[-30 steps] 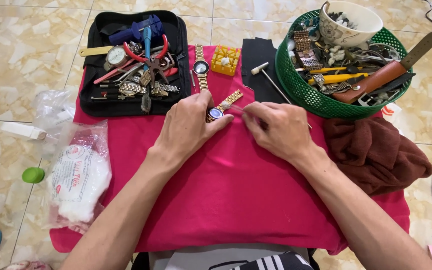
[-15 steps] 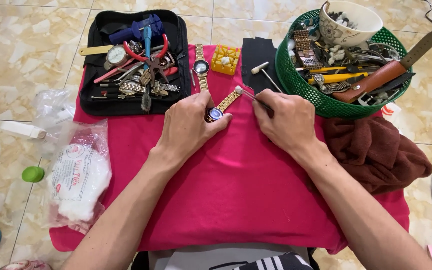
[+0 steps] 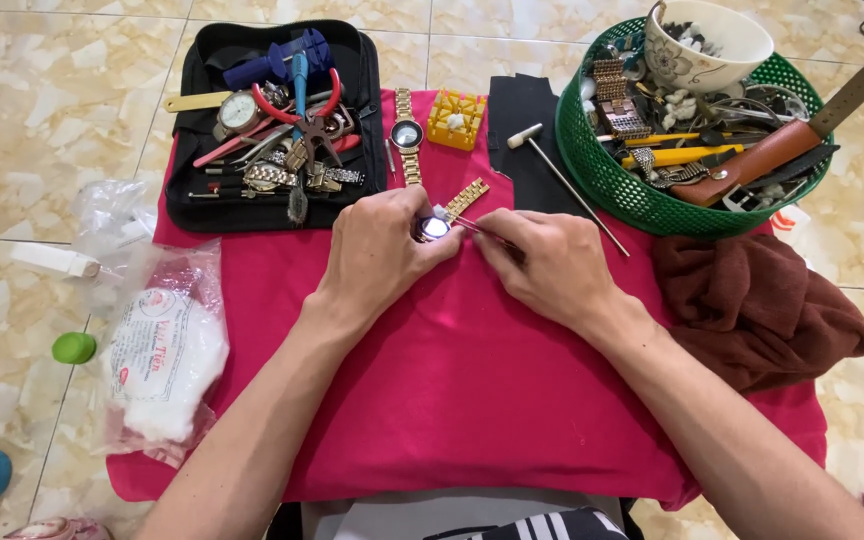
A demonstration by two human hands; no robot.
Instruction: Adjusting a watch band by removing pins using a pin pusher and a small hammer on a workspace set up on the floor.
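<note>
The left hand (image 3: 377, 250) pinned a gold wristwatch (image 3: 435, 226) on the pink cloth (image 3: 452, 380) at bench centre, its bracelet trailing toward one o'clock. The right hand (image 3: 552, 265) pinched thin tweezers (image 3: 482, 232) at its case. The watch looked small, rigid, slippery and scratch-prone, best gripped by the case edges.

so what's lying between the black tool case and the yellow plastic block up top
In the head view, a gold-banded wristwatch with a dark dial lies stretched out on the pink cloth, between the black tool case and the yellow plastic block.
</note>
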